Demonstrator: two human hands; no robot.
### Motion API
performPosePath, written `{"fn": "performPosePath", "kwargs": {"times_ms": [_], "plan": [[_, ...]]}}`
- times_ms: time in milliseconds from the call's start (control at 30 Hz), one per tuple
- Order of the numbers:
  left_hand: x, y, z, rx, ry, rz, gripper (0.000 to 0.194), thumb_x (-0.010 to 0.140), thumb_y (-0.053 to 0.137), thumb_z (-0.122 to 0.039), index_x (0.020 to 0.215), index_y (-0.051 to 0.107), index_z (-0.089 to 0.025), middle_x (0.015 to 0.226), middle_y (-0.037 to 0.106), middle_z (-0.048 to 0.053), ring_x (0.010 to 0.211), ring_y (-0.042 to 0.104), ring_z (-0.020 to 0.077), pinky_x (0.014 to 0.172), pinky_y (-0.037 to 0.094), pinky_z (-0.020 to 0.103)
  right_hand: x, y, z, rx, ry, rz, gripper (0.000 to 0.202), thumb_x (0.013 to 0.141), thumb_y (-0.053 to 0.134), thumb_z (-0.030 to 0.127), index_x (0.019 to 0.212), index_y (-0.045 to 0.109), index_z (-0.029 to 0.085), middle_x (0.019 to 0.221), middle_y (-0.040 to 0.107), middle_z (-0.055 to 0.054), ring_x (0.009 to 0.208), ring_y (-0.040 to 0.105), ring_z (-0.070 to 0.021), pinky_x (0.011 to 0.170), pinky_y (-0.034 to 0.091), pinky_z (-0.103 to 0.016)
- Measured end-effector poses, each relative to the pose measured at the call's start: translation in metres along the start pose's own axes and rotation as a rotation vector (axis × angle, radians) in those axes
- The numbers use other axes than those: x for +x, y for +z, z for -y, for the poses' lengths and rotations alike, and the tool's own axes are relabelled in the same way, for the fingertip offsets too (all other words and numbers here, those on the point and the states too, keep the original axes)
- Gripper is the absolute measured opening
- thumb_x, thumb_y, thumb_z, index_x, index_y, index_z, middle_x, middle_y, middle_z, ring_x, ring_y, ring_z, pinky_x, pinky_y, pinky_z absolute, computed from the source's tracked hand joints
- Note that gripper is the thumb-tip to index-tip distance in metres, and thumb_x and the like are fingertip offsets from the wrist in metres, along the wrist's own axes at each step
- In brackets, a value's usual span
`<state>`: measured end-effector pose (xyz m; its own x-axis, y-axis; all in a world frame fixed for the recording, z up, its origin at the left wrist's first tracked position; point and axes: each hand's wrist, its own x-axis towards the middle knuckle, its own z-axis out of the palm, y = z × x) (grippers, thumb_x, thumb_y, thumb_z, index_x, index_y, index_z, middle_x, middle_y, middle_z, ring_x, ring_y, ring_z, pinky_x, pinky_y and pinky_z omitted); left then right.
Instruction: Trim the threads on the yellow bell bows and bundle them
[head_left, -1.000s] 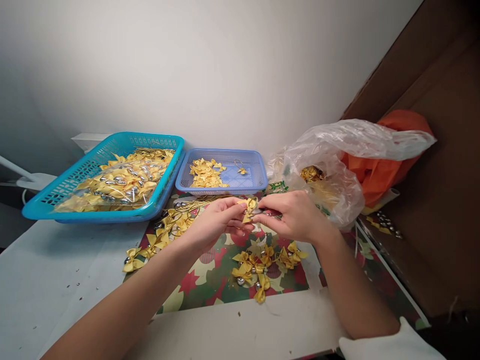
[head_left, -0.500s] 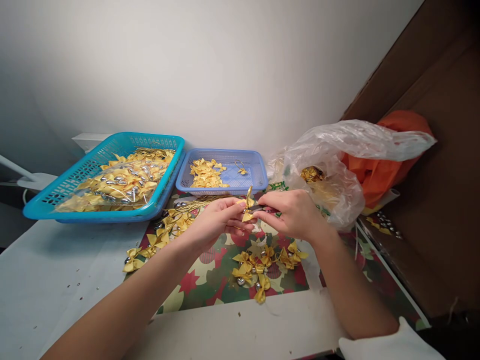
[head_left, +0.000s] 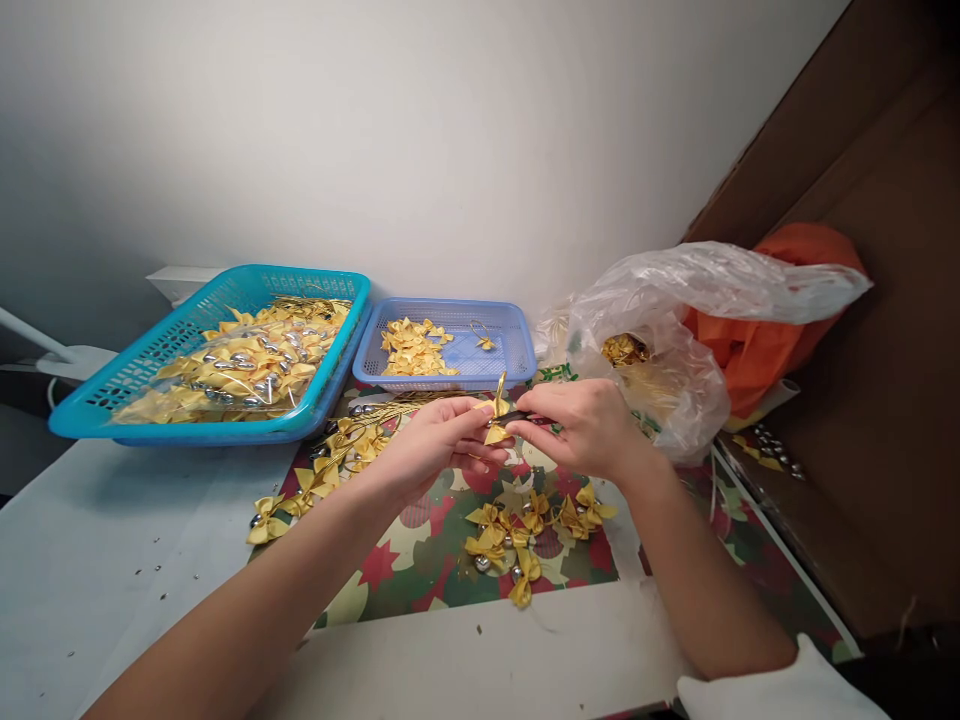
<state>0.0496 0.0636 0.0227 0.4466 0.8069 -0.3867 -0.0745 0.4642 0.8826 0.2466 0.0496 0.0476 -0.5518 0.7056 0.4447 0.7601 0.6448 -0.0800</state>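
In the middle of the head view my left hand (head_left: 442,440) pinches a yellow ribbon bow (head_left: 495,436) between thumb and fingers. A loop of gold cord (head_left: 501,384) stands up from the bow. From the right, my right hand (head_left: 581,425) grips a small dark hand tool (head_left: 516,417), its tip against the middle of the bow. Most of the tool is hidden in the fingers, so I cannot tell its exact kind. Below the hands lies a cluster of yellow bows with silver bells (head_left: 510,540) on the patterned sheet (head_left: 409,570).
A turquoise basket (head_left: 82,420) at left holds bagged bows. Behind my hands, a blue basket (head_left: 517,345) contains loose bows. More bows with cords (head_left: 349,440) lie left of my hands. At right are a clear plastic bag (head_left: 675,380), an orange bag (head_left: 735,350) and a cardboard wall (head_left: 870,420).
Both hands stay in nearly the same place. The tool has turned slightly at the bow, showing more of its dark side, and the gold loop has shifted a little.
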Motion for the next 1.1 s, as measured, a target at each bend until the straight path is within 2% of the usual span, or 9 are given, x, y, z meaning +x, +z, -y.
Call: {"fn": "performPosePath", "kwargs": {"times_ms": [233,367,567,667,733,833,933,1033,1100], "plan": [[0.002,0.001,0.001,0.043,0.015,-0.023,0.028,0.074,0.073,-0.04,0.078,0.058,-0.017,0.062,0.06,-0.004,0.066,0.072,0.0182,0.057,0.048,0.022,0.0,0.003,-0.003,0.004,0.037,0.09,0.034,0.094,0.05,0.043,0.076,0.067,0.019,0.07,0.069,-0.001,0.063,0.058,-0.0131,0.054,0.022,-0.027],[0.003,0.002,0.001,0.161,0.069,-0.056,0.026,0.076,0.07,-0.041,0.077,0.058,-0.018,0.063,0.063,-0.002,0.059,0.069,0.016,0.057,0.045,0.023,0.003,0.003,-0.002,0.031,0.081,0.199,0.033,0.091,0.054,0.041,0.068,0.063,0.018,0.064,0.063,0.0,0.06,0.052,-0.0123,0.055,0.021,-0.026],[0.0,-0.009,-0.001,0.703,0.277,-0.016,0.021,0.079,0.065,-0.04,0.073,0.068,-0.02,0.062,0.065,0.001,0.052,0.055,0.0146,0.05,0.036,0.022,-0.011,-0.021,-0.006,0.214,0.344,0.364,0.033,0.085,0.061,0.048,0.07,0.055,0.019,0.059,0.054,0.004,0.054,0.043,-0.0101,0.053,0.024,-0.024],[-0.005,-0.015,-0.002,1.019,0.305,0.1,0.023,0.083,0.06,-0.039,0.069,0.071,-0.024,0.07,0.067,0.003,0.059,0.057,0.018,0.052,0.035,0.024,-0.039,-0.026,-0.01,0.223,0.432,0.311,0.039,0.075,0.07,0.051,0.07,0.047,0.02,0.064,0.051,0.005,0.056,0.042,-0.0107,0.052,0.026,-0.022],[-0.007,-0.018,-0.002,1.149,0.333,0.127,0.022,0.083,0.06,-0.037,0.069,0.073,-0.026,0.078,0.068,0.005,0.068,0.059,0.021,0.054,0.037,0.025,-0.06,-0.018,-0.012,0.135,0.477,0.234,0.029,0.076,0.071,0.035,0.074,0.045,0.021,0.068,0.052,0.004,0.06,0.045,-0.012,0.053,0.027,-0.022],[-0.006,-0.018,0.002,1.344,0.396,0.006,0.014,0.078,0.062,-0.028,0.07,0.074,-0.025,0.081,0.062,0.007,0.072,0.058,0.0233,0.058,0.039,0.027,-0.085,0.005,-0.015,-0.019,0.514,0.256,0.017,0.077,0.059,0.009,0.077,0.048,0.021,0.073,0.058,0.001,0.06,0.05,-0.0135,0.052,0.022,-0.025],[-0.007,-0.01,0.005,1.513,0.471,-0.157,0.017,0.078,0.057,-0.023,0.085,0.072,-0.022,0.086,0.061,0.009,0.08,0.057,0.0267,0.065,0.041,0.031,-0.096,0.023,-0.018,-0.035,0.53,0.26,0.021,0.075,0.052,0.0,0.076,0.049,0.021,0.068,0.059,0.0,0.056,0.05,-0.0143,0.051,0.019,-0.027],[-0.017,0.004,0.01,1.414,0.554,-0.117,0.023,0.087,0.051,-0.03,0.1,0.067,-0.02,0.099,0.062,0.011,0.093,0.058,0.0288,0.074,0.043,0.036,-0.094,0.028,-0.017,0.05,0.524,0.218,0.017,0.082,0.053,0.01,0.073,0.044,0.022,0.065,0.057,0.002,0.055,0.048,-0.013,0.052,0.025,-0.025],[-0.027,0.013,0.016,1.221,0.543,-0.078,0.023,0.09,0.051,-0.035,0.104,0.063,-0.021,0.101,0.063,0.009,0.095,0.058,0.026,0.077,0.044,0.034,-0.088,0.023,-0.012,0.233,0.536,0.105,0.024,0.087,0.053,0.021,0.069,0.037,0.022,0.063,0.053,0.004,0.054,0.044,-0.011,0.052,0.03,-0.023]]}}
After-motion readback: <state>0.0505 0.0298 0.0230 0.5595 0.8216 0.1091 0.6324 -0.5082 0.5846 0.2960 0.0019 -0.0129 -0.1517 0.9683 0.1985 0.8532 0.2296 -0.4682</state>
